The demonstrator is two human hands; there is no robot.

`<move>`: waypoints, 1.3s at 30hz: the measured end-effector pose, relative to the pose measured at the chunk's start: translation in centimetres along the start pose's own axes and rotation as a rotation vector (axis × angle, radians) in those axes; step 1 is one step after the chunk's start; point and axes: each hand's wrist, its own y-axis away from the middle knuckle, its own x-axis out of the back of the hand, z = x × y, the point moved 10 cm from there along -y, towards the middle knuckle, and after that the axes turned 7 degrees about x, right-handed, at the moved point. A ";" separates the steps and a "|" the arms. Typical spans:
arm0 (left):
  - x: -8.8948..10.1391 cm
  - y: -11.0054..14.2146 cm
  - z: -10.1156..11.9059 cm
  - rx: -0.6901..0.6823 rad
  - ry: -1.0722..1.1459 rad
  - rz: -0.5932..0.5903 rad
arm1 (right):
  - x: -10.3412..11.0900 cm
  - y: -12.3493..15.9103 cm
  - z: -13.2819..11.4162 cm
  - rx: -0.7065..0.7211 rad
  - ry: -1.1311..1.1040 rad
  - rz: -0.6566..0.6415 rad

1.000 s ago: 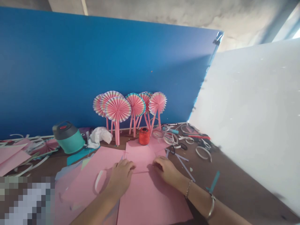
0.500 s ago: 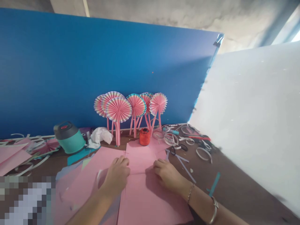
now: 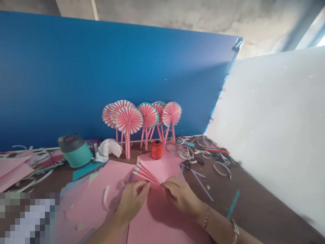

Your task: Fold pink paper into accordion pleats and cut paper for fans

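My left hand (image 3: 132, 200) and my right hand (image 3: 179, 195) meet at the middle of a pleated pink paper strip (image 3: 149, 171). Both pinch its near end, so the pleats spread away from me like a half fan with a striped edge at the left. The hands rest over a large pink sheet (image 3: 162, 220) lying on the brown table. More pink sheets (image 3: 101, 189) lie under and to the left of my left hand.
Finished pink paper fans on sticks (image 3: 142, 118) lean on the blue board behind. An orange thread spool (image 3: 156, 149), a teal jar with dark lid (image 3: 74, 149), crumpled white paper (image 3: 108, 149), scissors (image 3: 191, 164) and paper strips and rings (image 3: 203, 149) lie about. A white board (image 3: 274, 128) stands at the right.
The pink piece lay flat under both hands before. Now my hands have drawn together and lifted its near end, so the pleats stand up and fan out.
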 end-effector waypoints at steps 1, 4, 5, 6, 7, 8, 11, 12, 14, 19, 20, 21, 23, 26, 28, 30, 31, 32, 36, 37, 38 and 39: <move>-0.4 0.1 -0.1 0.030 0.067 -0.016 | 0.0 -0.1 -0.9 0.052 0.020 -0.004; -1.3 0.3 -0.1 0.071 0.187 -0.027 | -0.3 -0.4 -3.0 0.182 0.084 -0.034; -1.3 0.3 -0.1 0.073 0.187 0.001 | -0.5 -0.5 -3.3 0.206 0.100 -0.052; -1.2 0.4 -0.2 0.066 0.170 0.033 | -0.7 -0.5 -3.5 0.219 0.112 -0.071; -0.9 0.4 -0.2 0.052 0.142 0.073 | -0.8 -0.6 -3.6 0.225 0.117 -0.090; -0.5 0.5 0.0 0.024 0.099 0.117 | -0.9 -0.5 -3.8 0.235 0.119 -0.102; 1.2 1.0 1.9 -0.181 -0.134 0.259 | 0.0 0.0 -4.6 0.298 0.145 -0.057; 1.6 1.3 2.9 -0.275 -0.241 0.300 | 0.7 0.3 -5.1 0.326 0.170 -0.010; 1.7 2.1 4.5 -0.433 -0.451 0.357 | 2.1 0.7 -5.8 0.366 0.254 0.098; -1.8 2.9 5.4 -0.602 -0.776 0.183 | 1.6 0.1 -3.8 0.178 0.376 0.066; -2.7 3.0 5.3 -0.612 -0.812 0.118 | 1.0 0.0 -3.0 0.133 0.361 0.020; -3.4 3.1 5.1 -0.612 -0.836 0.063 | 0.3 -0.1 -2.1 0.097 0.343 -0.027; -4.3 3.1 4.7 -0.593 -0.852 -0.026 | -1.0 0.1 -0.6 0.040 0.317 -0.121; -4.5 2.9 4.1 -0.534 -0.835 -0.113 | -2.4 0.8 1.3 -0.032 0.303 -0.263; -4.4 2.6 3.5 -0.497 -0.803 -0.160 | -3.0 1.3 2.1 -0.072 0.276 -0.347; -4.2 2.3 2.9 -0.471 -0.725 -0.187 | -3.2 1.7 2.5 -0.100 0.222 -0.400; -4.0 2.1 2.7 -0.456 -0.669 -0.192 | -3.2 1.8 2.6 -0.116 0.184 -0.406; -3.8 1.8 2.5 -0.436 -0.607 -0.188 | -3.0 1.8 2.8 -0.137 0.140 -0.389; -2.4 0.8 1.5 -0.314 -0.392 -0.128 | -1.5 1.6 3.9 -0.234 -0.065 -0.212; -2.2 0.7 1.4 -0.293 -0.361 -0.114 | -1.3 1.6 4.1 -0.248 -0.110 -0.177; -2.0 0.7 1.4 -0.283 -0.342 -0.105 | -1.1 1.5 4.2 -0.256 -0.145 -0.154; -1.9 0.6 1.5 -0.280 -0.332 -0.098 | -0.9 1.5 4.3 -0.262 -0.171 -0.140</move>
